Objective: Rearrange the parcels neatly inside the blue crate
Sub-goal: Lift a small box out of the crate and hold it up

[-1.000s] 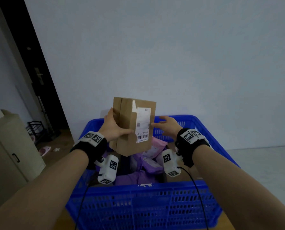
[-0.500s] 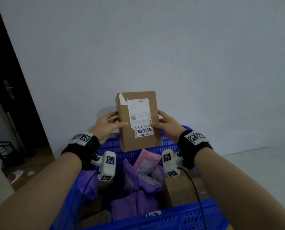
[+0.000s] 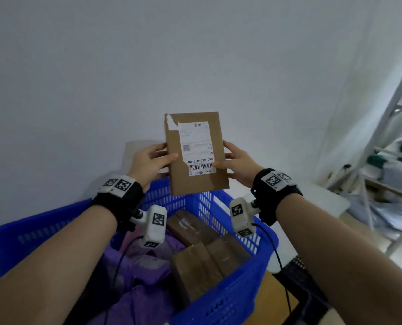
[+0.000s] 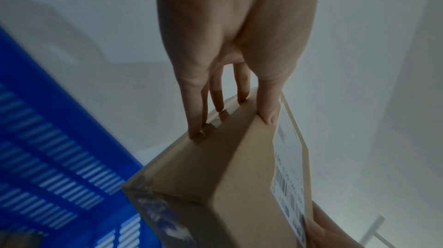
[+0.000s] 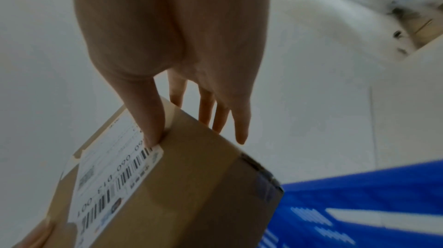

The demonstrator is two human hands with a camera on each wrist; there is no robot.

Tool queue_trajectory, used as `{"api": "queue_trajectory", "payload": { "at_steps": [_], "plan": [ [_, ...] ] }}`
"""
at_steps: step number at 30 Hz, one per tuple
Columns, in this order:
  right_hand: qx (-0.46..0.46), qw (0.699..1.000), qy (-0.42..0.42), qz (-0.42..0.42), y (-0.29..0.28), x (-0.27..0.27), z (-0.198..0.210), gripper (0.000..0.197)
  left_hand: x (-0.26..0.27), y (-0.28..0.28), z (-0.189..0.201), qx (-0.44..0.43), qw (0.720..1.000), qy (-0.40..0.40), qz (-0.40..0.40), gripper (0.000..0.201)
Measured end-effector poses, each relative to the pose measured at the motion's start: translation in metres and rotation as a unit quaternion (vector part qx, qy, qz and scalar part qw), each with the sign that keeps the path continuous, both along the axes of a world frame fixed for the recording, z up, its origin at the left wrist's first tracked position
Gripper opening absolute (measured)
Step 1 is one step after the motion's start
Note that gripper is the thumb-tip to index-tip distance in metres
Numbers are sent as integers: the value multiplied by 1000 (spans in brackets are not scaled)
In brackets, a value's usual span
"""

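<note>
I hold a brown cardboard box (image 3: pixel 196 181) with a white shipping label upright above the far rim of the blue crate (image 3: pixel 221 301). My left hand (image 3: pixel 149 163) grips its left side, thumb on the labelled front, fingers behind; the left wrist view shows that hand (image 4: pixel 230 74) on the box (image 4: pixel 215 172). My right hand (image 3: pixel 238 164) grips the right side the same way, seen on the box (image 5: pixel 182 182) in the right wrist view as well, hand (image 5: pixel 172 59). Inside the crate lie brown boxes (image 3: pixel 202 261) on the right and purple mailer bags (image 3: pixel 136 273) on the left.
A plain white wall stands just behind the crate. At the right is a metal shelf frame (image 3: pixel 387 146) with grey bags and clutter. A black object (image 3: pixel 305 289) stands on the floor by the crate's right corner. Cables hang from both wrist cameras.
The box has turned to face me squarely and my right hand has closed on its right side. My view swung right, so the crate now sits lower left and the shelf shows.
</note>
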State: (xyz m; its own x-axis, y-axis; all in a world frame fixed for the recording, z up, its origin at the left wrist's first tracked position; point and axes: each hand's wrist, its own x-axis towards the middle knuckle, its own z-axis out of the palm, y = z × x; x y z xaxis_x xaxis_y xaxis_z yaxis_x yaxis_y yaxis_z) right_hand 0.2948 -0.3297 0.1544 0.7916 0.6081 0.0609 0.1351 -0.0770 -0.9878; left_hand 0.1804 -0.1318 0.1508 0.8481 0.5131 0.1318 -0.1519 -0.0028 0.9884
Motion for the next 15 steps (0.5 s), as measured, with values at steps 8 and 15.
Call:
{"api": "queue_trajectory", "payload": {
  "at_steps": [8, 15],
  "plan": [
    [9, 998, 49, -48, -92, 83, -18, 66, 108, -76, -13, 1, 998, 36, -55, 51],
    [8, 993, 103, -61, -165, 187, -45, 62, 210, -136, -31, 36, 985, 134, -106, 54]
  ]
}}
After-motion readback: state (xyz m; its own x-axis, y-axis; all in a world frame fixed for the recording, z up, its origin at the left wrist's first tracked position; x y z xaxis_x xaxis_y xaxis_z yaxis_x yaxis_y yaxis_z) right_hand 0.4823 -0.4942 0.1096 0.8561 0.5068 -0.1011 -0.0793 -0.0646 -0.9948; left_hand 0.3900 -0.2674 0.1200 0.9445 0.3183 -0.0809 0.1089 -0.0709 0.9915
